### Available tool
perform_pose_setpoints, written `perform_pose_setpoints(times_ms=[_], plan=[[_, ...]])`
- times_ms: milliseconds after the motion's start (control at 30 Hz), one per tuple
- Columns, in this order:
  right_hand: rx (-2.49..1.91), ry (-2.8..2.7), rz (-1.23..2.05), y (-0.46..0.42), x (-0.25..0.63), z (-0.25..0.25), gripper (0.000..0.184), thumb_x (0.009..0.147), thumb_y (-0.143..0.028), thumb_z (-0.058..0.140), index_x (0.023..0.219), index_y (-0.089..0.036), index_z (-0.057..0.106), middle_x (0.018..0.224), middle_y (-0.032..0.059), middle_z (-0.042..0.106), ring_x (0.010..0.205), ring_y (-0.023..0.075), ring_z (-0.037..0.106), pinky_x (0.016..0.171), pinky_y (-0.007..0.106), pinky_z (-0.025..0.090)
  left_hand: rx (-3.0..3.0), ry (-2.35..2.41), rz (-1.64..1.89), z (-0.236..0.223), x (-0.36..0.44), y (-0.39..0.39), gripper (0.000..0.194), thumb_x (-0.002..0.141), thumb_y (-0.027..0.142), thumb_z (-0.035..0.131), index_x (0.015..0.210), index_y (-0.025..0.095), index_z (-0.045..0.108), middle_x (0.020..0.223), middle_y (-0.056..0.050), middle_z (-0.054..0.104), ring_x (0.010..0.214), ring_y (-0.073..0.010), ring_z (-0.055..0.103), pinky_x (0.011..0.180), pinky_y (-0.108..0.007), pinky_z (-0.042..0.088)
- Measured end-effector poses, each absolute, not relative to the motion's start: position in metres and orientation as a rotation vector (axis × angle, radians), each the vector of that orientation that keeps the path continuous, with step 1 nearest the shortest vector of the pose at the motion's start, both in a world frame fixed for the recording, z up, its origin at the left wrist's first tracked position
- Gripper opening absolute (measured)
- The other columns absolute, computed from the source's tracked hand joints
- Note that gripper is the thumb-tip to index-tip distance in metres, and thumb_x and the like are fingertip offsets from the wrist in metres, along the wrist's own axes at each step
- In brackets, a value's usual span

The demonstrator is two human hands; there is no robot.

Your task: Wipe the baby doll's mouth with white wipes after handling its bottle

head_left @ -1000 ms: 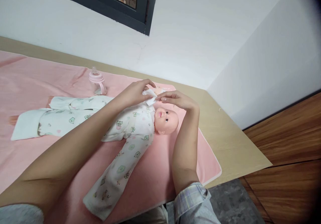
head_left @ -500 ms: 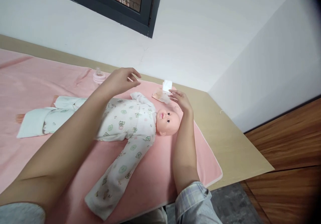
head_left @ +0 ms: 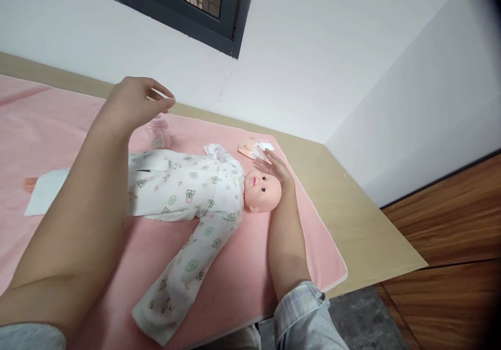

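Note:
A baby doll [head_left: 261, 190] in a white printed sleepsuit [head_left: 195, 188] lies on its back, its head toward the right. Over the far side, my left hand [head_left: 136, 102] hangs in the air with thumb and fingertips pinched together; whatever lies between them is too small to make out. Just under it stands a clear baby bottle [head_left: 159, 133] with a pink collar, its top partly hidden by the hand. Beyond the doll's head, my right hand [head_left: 276, 167] is open, fingers spread close to a small plastic packet [head_left: 250, 147] with a white label or flap.
A pink blanket [head_left: 242, 266] covers much of the tan table [head_left: 352, 224]. Behind it rises a white wall with a dark-framed window [head_left: 230, 31]. Wood-panelled furniture [head_left: 450, 209] stands to the right, beyond the table's edge.
My left hand has swung left and up, from above the doll's chest to over the bottle. My right hand has dropped slightly nearer the doll's head, and the packet's white upright piece now lies down.

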State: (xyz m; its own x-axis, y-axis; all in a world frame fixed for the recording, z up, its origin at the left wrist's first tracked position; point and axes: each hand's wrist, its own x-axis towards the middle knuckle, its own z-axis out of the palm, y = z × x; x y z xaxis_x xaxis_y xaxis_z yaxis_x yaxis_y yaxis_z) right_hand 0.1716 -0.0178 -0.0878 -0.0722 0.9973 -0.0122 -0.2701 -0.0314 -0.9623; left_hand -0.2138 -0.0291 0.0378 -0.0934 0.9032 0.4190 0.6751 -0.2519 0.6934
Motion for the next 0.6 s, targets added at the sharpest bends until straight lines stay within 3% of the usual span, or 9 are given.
perform_pose_setpoints(times_ms=[233,433,600], plan=[[-0.922,-1.058,1.403,-0.033,0.165,-0.081,0.046,0.072,-0.043,0.076,0.113,-0.028,0.063,0.14,0.0044,0.058,0.126,0.0252,0.06,0.112,0.045,0.048,1.859,1.852,1.244,0.036,-0.222,-0.028,0.032,0.076,0.033,0.066,0.104,0.019,0.071,0.092,0.0,0.068,0.078,-0.0145,0.058,0.063,-0.025,0.035],[-0.954,-1.08,1.476,-0.042,0.16,-0.078,0.053,0.068,-0.046,0.079,0.114,-0.026,0.063,0.129,0.0072,0.066,0.121,0.0264,0.063,0.115,0.046,0.044,1.885,1.776,1.26,0.027,-0.232,-0.018,0.055,0.077,0.053,0.062,0.108,0.007,0.066,0.09,-0.005,0.061,0.1,-0.0186,0.055,0.066,-0.039,0.011],[-0.932,-1.139,1.456,-0.048,0.159,-0.074,0.05,0.074,-0.05,0.07,0.118,-0.027,0.062,0.133,0.0064,0.063,0.124,0.0256,0.061,0.114,0.047,0.043,1.826,1.808,1.317,0.016,-0.247,-0.002,0.072,0.064,0.07,0.062,0.101,0.008,0.06,0.078,-0.001,0.053,0.104,-0.022,0.051,0.067,-0.039,0.006]])
